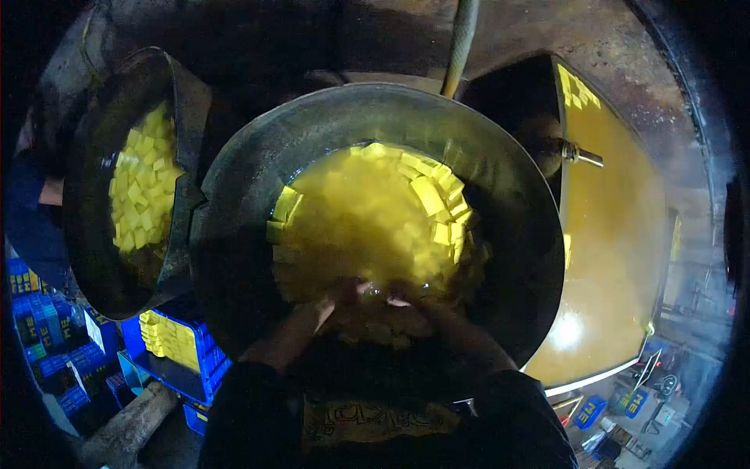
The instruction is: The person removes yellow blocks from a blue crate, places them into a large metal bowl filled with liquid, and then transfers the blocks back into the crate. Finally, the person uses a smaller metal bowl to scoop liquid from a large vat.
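Note:
A large dark wok (508, 180) fills the middle, holding cloudy yellowish liquid (336, 211). Yellow blocks (427, 195) crowd its right side, and a few lie at the left edge of the liquid. My left hand (324, 309) reaches into the near part of the liquid, its fingers mostly hidden below the surface. Close by on the right, my right hand (398, 302) is also partly under the liquid, with only a small part showing. Whether either hand holds anything is hidden by the murky liquid and shadow.
Another wok (94, 187) with yellow blocks stands left, beside a person's arm (51, 192). Below it is a blue crate (211, 352) of yellow pieces. A large vat (617, 195) of brownish liquid with a metal pipe (584, 154) stands right. A pole (461, 47) rises behind.

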The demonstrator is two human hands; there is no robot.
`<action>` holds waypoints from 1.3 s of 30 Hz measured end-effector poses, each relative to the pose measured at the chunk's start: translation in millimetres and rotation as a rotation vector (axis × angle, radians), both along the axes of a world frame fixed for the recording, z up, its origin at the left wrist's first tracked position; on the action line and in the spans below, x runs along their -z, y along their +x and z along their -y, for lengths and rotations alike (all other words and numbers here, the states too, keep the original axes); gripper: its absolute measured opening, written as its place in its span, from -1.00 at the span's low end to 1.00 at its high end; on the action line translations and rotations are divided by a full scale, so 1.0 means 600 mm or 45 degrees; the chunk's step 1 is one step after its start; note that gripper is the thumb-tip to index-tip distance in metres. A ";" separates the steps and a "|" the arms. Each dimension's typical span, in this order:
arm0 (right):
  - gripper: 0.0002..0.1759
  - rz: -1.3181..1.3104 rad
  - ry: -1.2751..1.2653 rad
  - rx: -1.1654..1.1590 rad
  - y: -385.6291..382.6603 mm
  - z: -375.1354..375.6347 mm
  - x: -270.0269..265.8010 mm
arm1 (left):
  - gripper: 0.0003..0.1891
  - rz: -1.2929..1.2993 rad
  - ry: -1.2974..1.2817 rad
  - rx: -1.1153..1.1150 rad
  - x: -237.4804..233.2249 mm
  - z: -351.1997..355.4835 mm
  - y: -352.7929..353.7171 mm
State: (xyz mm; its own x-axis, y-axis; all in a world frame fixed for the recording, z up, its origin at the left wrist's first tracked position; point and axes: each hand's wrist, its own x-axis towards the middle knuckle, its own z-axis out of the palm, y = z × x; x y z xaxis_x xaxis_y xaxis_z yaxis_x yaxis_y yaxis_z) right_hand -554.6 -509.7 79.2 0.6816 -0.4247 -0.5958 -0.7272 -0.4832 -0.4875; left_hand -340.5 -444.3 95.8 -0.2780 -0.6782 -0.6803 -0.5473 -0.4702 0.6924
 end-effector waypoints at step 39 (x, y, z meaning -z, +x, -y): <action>-0.67 1.864 1.669 1.036 0.110 0.232 -0.136 | -0.67 -1.534 -0.009 -1.916 -0.058 0.252 -0.027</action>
State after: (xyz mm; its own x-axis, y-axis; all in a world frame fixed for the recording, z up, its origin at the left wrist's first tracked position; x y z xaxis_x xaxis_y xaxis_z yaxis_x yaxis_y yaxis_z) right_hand -488.4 -648.7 161.0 0.7363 -0.6741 -0.0590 0.5783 0.6721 -0.4623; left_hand -356.9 -595.6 130.4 0.1993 -0.7732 -0.6020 0.9395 -0.0240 0.3418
